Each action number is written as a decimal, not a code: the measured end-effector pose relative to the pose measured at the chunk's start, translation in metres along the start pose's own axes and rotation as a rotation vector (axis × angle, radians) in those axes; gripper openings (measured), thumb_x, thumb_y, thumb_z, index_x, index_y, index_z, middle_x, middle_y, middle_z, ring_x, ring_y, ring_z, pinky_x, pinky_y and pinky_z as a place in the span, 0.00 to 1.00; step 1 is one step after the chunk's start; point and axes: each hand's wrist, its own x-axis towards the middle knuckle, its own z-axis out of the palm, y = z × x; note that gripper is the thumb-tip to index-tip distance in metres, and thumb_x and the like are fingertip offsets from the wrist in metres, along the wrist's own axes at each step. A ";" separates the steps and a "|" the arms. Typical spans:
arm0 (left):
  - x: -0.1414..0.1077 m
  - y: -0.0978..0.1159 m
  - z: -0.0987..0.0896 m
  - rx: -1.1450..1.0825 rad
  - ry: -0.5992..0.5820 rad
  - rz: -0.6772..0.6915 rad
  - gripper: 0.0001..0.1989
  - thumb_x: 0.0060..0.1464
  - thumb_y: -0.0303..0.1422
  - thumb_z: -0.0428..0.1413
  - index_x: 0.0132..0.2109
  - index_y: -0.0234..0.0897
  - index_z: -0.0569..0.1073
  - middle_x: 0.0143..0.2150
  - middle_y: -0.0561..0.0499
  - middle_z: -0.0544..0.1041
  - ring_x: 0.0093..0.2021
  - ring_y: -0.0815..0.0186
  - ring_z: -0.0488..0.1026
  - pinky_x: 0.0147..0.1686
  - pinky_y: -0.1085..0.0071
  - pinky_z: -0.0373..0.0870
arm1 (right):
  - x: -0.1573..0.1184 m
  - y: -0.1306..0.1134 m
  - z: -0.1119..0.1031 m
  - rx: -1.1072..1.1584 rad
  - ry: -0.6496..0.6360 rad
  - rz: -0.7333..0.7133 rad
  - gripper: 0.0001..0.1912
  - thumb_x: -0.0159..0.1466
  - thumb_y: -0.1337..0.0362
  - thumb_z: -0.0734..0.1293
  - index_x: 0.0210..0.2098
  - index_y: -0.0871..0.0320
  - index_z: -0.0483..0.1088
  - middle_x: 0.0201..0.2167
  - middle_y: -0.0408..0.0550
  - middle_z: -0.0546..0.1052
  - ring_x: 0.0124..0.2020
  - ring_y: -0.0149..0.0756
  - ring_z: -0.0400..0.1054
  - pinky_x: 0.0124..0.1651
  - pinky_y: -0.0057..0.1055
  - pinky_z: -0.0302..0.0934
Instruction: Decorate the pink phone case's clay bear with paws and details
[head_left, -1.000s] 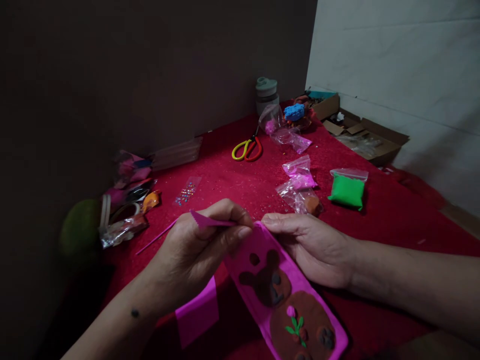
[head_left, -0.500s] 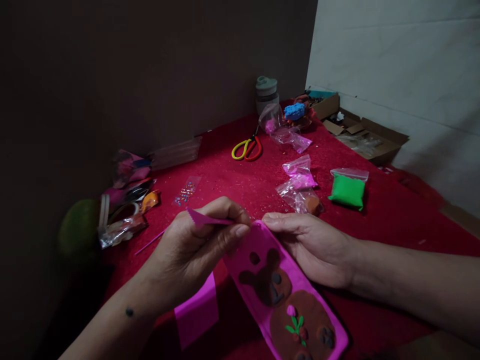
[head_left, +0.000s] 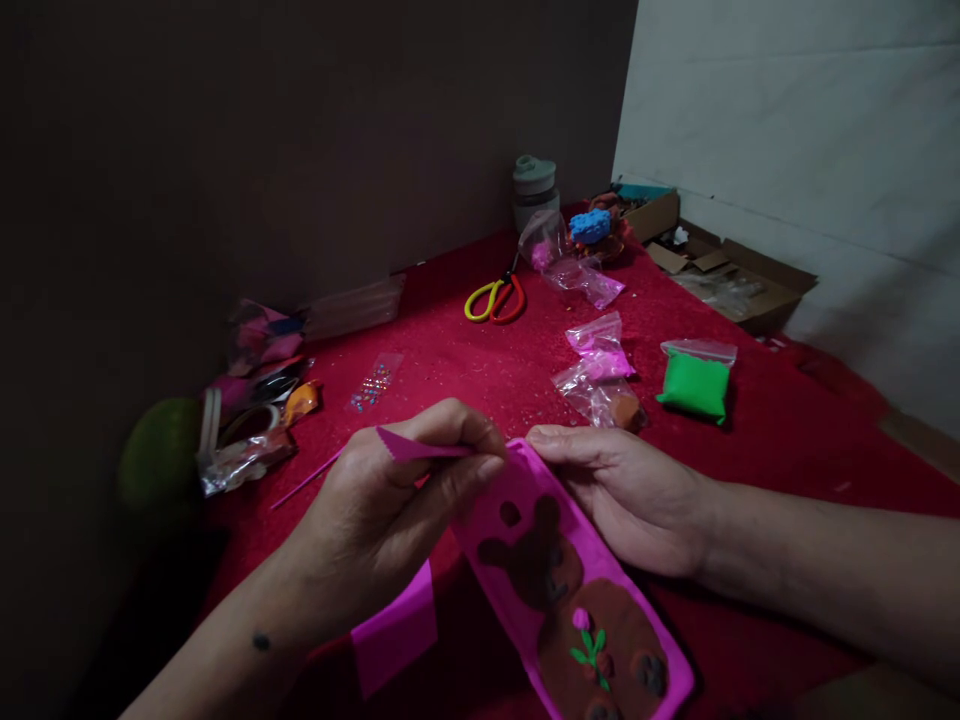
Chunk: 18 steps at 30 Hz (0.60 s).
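A pink rectangular case (head_left: 517,620) lies tilted in front of me, with a brown clay bear on it and a small pink flower with green leaves on the bear's body. My left hand (head_left: 420,490) is closed on a thin pink tool (head_left: 409,447) with a serrated, widened end; its other end is hidden by the fingers near the case's upper edge. My right hand (head_left: 630,495) grips the case along its upper right side, thumb at the top corner.
A pink sheet (head_left: 397,635) and a thin pink stick (head_left: 307,480) lie at left. Beyond are scissors (head_left: 495,299), a gem sheet (head_left: 375,383), a green clay bag (head_left: 696,383), pink clay bags (head_left: 600,350), a bottle (head_left: 535,190) and a cardboard box (head_left: 750,280).
My left hand has shifted slightly to the right with the pink tool, and its shadow now covers more of the bear's face. My right hand stays on the case.
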 end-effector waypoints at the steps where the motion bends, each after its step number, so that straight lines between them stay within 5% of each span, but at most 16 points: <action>1: 0.000 0.003 -0.001 -0.002 0.004 0.001 0.04 0.61 0.27 0.53 0.38 0.41 0.70 0.30 0.59 0.70 0.28 0.76 0.67 0.28 0.80 0.65 | 0.000 0.000 0.000 0.001 -0.001 0.004 0.14 0.64 0.75 0.58 0.24 0.63 0.69 0.22 0.44 0.72 0.23 0.27 0.68 0.33 0.25 0.64; 12: 0.002 0.012 -0.007 -0.261 0.356 -0.112 0.07 0.59 0.30 0.55 0.31 0.37 0.72 0.26 0.54 0.70 0.25 0.72 0.68 0.24 0.77 0.65 | 0.000 -0.002 0.001 0.049 -0.004 0.027 0.11 0.66 0.72 0.58 0.28 0.62 0.68 0.22 0.44 0.73 0.24 0.29 0.68 0.45 0.33 0.64; 18: 0.008 -0.004 -0.016 -0.455 0.477 -0.200 0.06 0.59 0.33 0.55 0.35 0.37 0.75 0.28 0.52 0.74 0.23 0.73 0.68 0.20 0.78 0.62 | -0.005 -0.004 0.004 0.072 -0.123 0.041 0.08 0.64 0.69 0.62 0.29 0.62 0.71 0.27 0.48 0.77 0.35 0.36 0.74 0.56 0.39 0.60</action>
